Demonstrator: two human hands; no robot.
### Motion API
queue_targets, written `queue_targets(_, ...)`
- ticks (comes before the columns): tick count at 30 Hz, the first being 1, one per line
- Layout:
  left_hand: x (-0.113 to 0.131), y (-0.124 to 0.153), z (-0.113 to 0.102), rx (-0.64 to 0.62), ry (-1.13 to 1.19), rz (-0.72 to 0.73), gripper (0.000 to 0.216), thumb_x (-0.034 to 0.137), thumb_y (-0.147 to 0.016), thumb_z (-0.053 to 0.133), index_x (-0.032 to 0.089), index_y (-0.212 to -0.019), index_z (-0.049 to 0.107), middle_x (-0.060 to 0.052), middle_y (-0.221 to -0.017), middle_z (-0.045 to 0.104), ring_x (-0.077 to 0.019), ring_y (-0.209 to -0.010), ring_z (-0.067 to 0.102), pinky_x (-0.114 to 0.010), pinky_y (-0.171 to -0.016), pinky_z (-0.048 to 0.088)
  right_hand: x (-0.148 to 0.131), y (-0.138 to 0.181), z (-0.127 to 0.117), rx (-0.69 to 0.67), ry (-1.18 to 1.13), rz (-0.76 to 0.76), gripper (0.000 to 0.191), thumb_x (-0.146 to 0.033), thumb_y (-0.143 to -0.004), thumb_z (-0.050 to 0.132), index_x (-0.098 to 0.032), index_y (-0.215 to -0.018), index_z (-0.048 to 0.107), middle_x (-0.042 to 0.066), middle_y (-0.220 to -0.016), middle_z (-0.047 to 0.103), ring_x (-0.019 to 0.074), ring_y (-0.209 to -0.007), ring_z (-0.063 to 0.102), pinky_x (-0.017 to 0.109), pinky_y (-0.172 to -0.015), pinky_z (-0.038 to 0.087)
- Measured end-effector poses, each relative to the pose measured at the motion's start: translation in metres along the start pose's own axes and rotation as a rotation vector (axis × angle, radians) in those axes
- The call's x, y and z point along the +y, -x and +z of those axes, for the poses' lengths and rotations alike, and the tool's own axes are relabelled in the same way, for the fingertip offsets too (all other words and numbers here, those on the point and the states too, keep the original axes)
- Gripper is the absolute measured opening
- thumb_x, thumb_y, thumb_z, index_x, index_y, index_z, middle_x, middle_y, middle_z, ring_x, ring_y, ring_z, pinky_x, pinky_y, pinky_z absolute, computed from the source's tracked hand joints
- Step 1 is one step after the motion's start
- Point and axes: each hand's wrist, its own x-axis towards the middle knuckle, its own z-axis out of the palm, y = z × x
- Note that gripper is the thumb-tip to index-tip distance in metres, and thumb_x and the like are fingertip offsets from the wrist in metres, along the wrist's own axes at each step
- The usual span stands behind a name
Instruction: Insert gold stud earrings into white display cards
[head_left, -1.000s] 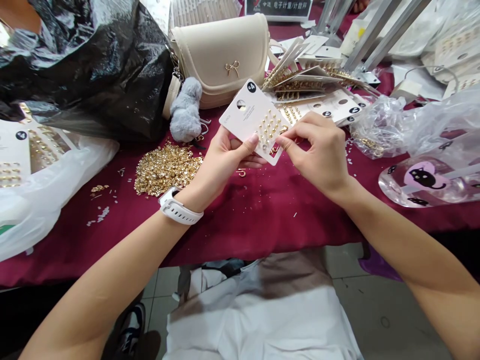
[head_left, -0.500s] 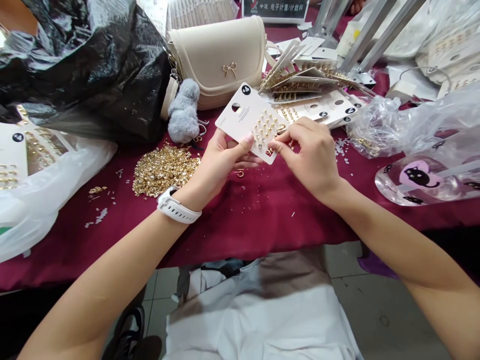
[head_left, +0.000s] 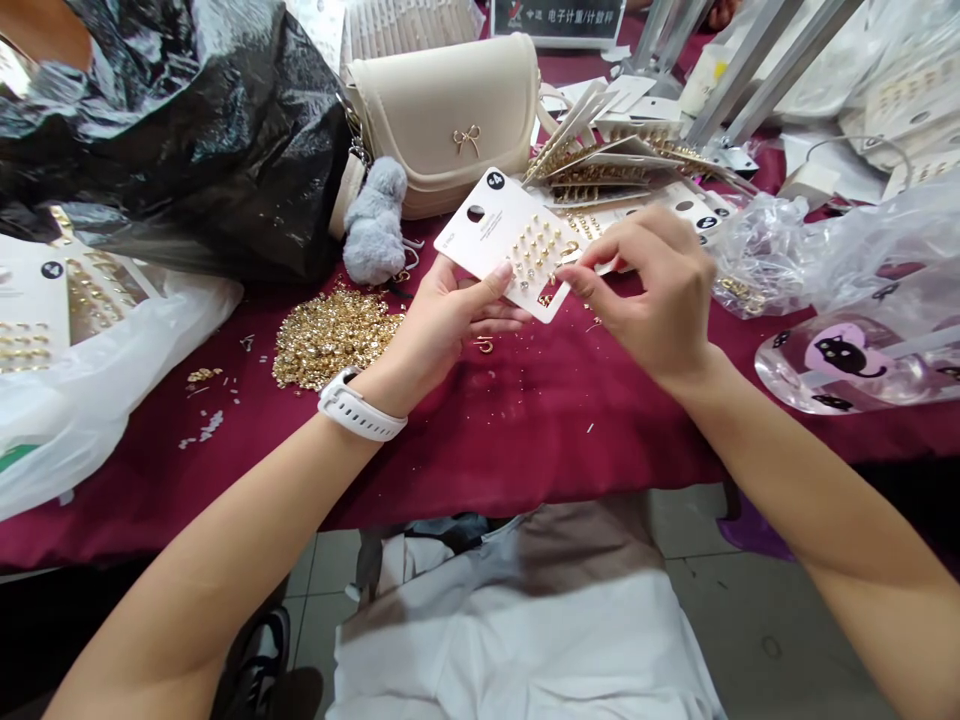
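Left hand (head_left: pixel 442 325), white silicone watch (head_left: pixel 360 415) on its wrist, has a closed grip on a white rectangular card with a round punched hole (head_left: pixel 469 238): thumb on the card's face near the lower edge, fingers behind it. Card is held up off the counter, tilted toward the wearer, likely to keep the rows of small gold studs (head_left: pixel 536 255) on it in view. Right hand (head_left: pixel 652 290) sits just beside the card's right edge, thumb and index pads (head_left: pixel 574 282) pinched together in a closed grip; whether a piece sits between them is too small to tell.

Maroon cloth (head_left: pixel 510 430) covers the counter. A loose heap of gold metal pieces (head_left: pixel 334 335) lies left of the hands, near the left wrist, probably spread there for easy reach. A fanned stack of gold-studded cards (head_left: pixel 615 170) lies just beyond the held card, with a cream handbag with a gold bow (head_left: pixel 442 120) and a grey plush charm (head_left: pixel 375 225) behind. Black plastic bag (head_left: pixel 180 130) at far left; crumpled clear plastic bag (head_left: pixel 780 260) at right.
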Motion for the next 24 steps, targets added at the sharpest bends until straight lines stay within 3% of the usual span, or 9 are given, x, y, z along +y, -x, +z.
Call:
queue_targets(2, 0.001, -0.001, -0.001, 0.028, 0.013, -0.003, 0.033, 0.017, -0.085, 0.062, 0.015, -0.115, 0.05, -0.003, -0.085, 0.072, -0.0083, -0.057, 0.067, -0.015, -0.055, 0.055, 0.006, -0.002, -0.006, 0.001, 0.027, -0.088, 0.014, -0.022, -0.09, 0.051, -0.02, -0.09, 0.065, 0.009, -0.092, 0.067, 0.0232, -0.093, 0.061, 0.042, -0.088, 0.045)
queue_targets(4, 0.003, -0.002, -0.002, 0.054, 0.02, -0.004, 0.03, 0.018, -0.085, 0.062, 0.014, -0.113, 0.052, -0.003, -0.088, 0.072, -0.0078, -0.058, 0.068, -0.015, -0.057, 0.055, 0.012, -0.002, -0.007, -0.035, 0.051, -0.207, 0.026, -0.011, -0.087, 0.047, -0.021, -0.103, 0.065, 0.007, -0.103, 0.068, 0.0229, -0.1, 0.06, 0.042, -0.093, 0.044)
queue_targets(8, 0.003, -0.002, -0.003, 0.083, 0.012, -0.001, 0.027, 0.023, -0.084, 0.063, 0.014, -0.109, 0.055, -0.004, -0.086, 0.072, -0.0084, -0.064, 0.069, -0.014, -0.06, 0.055, 0.021, -0.001, 0.003, -0.09, 0.057, -0.327, 0.036, -0.014, -0.087, 0.049, -0.024, -0.12, 0.059, 0.006, -0.119, 0.065, 0.0249, -0.11, 0.056, 0.046, -0.097, 0.044)
queue_targets(13, 0.003, -0.001, -0.002, 0.071, -0.009, 0.002, 0.028, 0.027, -0.083, 0.066, 0.014, -0.106, 0.056, -0.003, -0.082, 0.072, -0.0091, -0.067, 0.07, -0.014, -0.064, 0.056, 0.024, 0.0, 0.013, -0.099, -0.002, -0.347, 0.026, -0.022, -0.093, 0.048, -0.024, -0.113, 0.063, 0.005, -0.112, 0.068, 0.0201, -0.104, 0.061, 0.039, -0.092, 0.049)
queue_targets(20, 0.006, -0.001, -0.002, 0.068, -0.024, -0.002, 0.028, 0.029, -0.085, 0.065, 0.014, -0.105, 0.055, -0.001, -0.076, 0.069, -0.008, -0.067, 0.07, -0.012, -0.065, 0.055, 0.017, 0.001, 0.009, -0.072, -0.072, -0.316, 0.025, -0.021, -0.094, 0.047, -0.025, -0.109, 0.067, 0.004, -0.105, 0.071, 0.017, -0.1, 0.064, 0.034, -0.091, 0.051)
queue_targets(24, 0.011, 0.0, -0.001, 0.083, -0.042, -0.029, 0.021, 0.032, -0.088, 0.061, 0.015, -0.099, 0.054, 0.002, -0.069, 0.067, -0.0062, -0.063, 0.068, -0.01, -0.059, 0.052, 0.011, 0.003, 0.012, -0.047, -0.227, -0.164, 0.021, -0.023, -0.091, 0.051, -0.023, -0.101, 0.07, 0.004, -0.1, 0.072, 0.0185, -0.098, 0.066, 0.035, -0.091, 0.052)
